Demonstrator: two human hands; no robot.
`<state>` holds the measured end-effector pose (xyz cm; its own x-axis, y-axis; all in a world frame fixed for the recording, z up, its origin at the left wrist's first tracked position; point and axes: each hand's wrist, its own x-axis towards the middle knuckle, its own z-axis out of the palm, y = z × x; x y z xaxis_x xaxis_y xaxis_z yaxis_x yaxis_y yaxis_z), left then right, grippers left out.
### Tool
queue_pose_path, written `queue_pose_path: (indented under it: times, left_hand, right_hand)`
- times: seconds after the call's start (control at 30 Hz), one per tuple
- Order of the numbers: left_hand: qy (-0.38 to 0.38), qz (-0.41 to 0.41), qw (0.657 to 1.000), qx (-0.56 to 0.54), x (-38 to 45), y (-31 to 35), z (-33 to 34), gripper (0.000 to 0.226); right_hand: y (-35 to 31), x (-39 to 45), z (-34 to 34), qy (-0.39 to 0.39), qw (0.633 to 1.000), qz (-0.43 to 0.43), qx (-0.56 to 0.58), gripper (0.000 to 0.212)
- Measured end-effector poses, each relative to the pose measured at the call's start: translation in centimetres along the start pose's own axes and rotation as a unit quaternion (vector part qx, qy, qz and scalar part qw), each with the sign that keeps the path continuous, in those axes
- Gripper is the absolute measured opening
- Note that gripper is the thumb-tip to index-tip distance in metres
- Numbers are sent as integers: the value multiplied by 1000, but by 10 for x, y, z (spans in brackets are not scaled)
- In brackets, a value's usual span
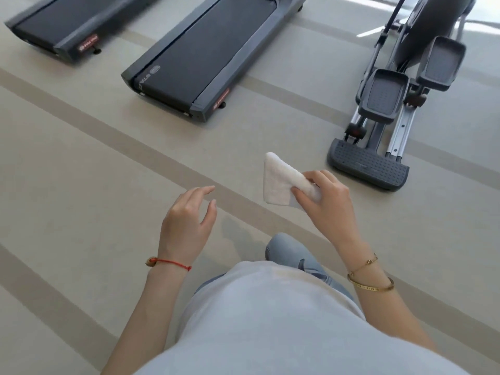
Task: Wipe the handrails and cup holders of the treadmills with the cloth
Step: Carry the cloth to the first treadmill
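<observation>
My right hand (326,196) holds a folded white cloth (278,180) in front of me, above the floor. My left hand (188,215) hovers beside it with fingers spread and nothing in it. Two dark treadmills lie ahead: the nearer treadmill (200,63) shows its rear deck end at centre top, the other treadmill (62,25) is at top left. Only their belts and rear ends show; handrails and cup holders are out of view.
An elliptical trainer (384,109) with grey pedals and a ribbed rear step stands at the right. The beige floor (81,171) has darker diagonal stripes. My knee in light jeans (286,250) and grey shirt fill the bottom.
</observation>
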<state>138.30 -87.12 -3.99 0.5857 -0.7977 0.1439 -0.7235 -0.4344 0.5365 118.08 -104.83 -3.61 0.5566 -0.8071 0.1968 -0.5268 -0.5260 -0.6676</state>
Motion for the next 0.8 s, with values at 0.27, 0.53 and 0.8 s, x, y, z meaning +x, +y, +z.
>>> queue_pose_path:
  times: [0.27,0.53,0.8]
  left_hand:
    - [-23,-17,1000,0,128,-15,28,27]
    - [-10,-17,1000,-8,295,6,55,26]
    - [-12,-13,1000,-12,439,28,80,26]
  right_hand:
    - [32,120,29,-10,1000,14,-5,18]
    - [60,294,32,-18,1000,1,-13,20]
    - [87,439,26,-22,1000,-1,-3,20]
